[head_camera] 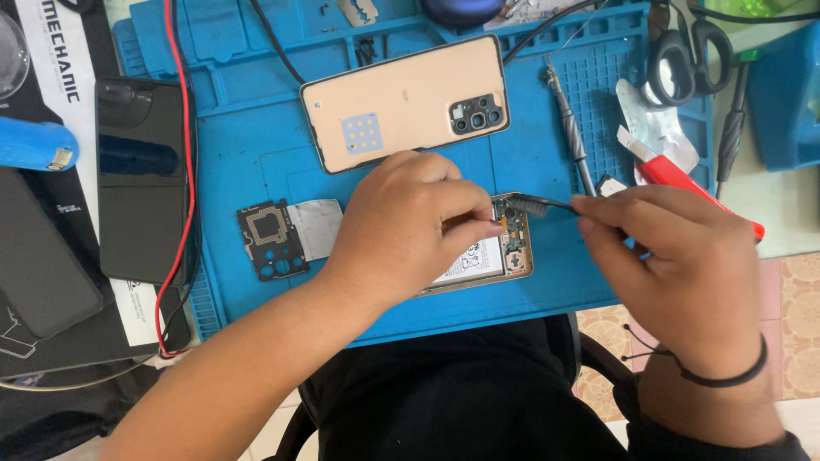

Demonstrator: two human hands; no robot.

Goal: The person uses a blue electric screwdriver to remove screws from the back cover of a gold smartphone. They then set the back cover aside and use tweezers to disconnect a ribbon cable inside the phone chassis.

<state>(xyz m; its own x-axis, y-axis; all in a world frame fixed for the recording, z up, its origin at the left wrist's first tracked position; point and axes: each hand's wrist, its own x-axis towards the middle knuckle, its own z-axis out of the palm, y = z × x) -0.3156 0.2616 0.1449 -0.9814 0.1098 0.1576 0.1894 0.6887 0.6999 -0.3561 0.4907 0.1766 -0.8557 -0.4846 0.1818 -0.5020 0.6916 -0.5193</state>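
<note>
Gold-framed and opened up, the phone body (500,256) lies face down near the front edge of the blue work mat (564,282), its white battery and green board showing at the right end while your left hand (401,230) covers most of the rest. Your left hand rests on it with the fingers curled and pressed together, the fingertips against the frame. Your right hand (683,265) pinches a small dark brush (534,203) by its handle, and the bristles sit right at the top corner of the open phone. Just behind your hands, the detached peach back cover (406,102) lies on the mat with the camera cut-out to the right. To the left of the phone, a black inner shield plate (272,241) rests beside a silvery sheet (316,226). A screwdriver (571,128) lies behind the brush, with scissors (688,51) farther right. Well to the left, a dark phone (141,179) lies beside a red wire (184,171).
</note>
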